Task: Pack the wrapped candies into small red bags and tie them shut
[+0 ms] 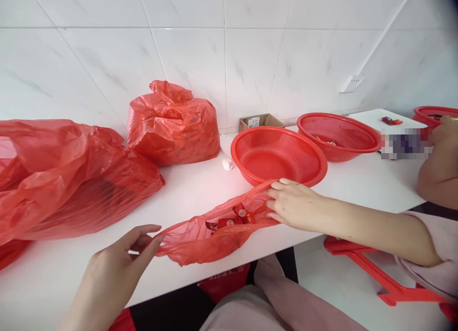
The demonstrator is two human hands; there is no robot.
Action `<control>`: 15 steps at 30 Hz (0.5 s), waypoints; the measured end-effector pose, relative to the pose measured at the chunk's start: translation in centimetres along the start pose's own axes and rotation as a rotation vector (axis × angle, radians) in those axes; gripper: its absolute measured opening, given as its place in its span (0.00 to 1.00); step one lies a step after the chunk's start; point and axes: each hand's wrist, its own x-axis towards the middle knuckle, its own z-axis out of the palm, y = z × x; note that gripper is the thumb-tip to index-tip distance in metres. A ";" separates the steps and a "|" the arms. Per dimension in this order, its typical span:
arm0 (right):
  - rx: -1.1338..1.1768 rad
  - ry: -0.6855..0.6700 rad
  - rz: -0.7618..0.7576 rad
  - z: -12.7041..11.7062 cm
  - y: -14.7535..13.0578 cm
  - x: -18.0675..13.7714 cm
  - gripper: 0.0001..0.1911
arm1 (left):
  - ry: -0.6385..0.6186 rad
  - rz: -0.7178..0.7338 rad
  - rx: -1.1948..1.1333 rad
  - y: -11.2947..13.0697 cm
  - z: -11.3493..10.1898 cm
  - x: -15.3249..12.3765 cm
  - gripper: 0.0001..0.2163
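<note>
Stretching a thin red plastic bag (211, 235) across the near edge of the white counter (200, 188), the left hand (118, 269) pinches its left end between thumb and fingers, while the right hand (293, 204) grips its right end, fingers curled onto the film, just near a red colander (279, 155). Holding both ends level and taut would likely keep the small red packets (232, 216) inside from spilling. Their print is unreadable; the bag's underside hangs hidden.

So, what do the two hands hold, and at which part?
Both hold one small red plastic bag: the left hand pinches its left end, the right hand pinches its right edge, stretching it over the table edge.
</note>
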 end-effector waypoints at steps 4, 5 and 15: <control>-0.016 0.070 -0.013 -0.9 0.1 -0.9 0.19 | -0.094 0.024 0.160 0.3 -1.1 0.2 0.19; -0.016 0.075 -0.010 -1.1 0.1 -1.1 0.18 | -0.129 0.045 0.120 0.4 -1.4 0.1 0.20; 0.159 0.268 0.045 -2.8 0.8 -1.2 0.13 | -0.128 0.113 -1.249 2.0 -1.2 -0.2 0.10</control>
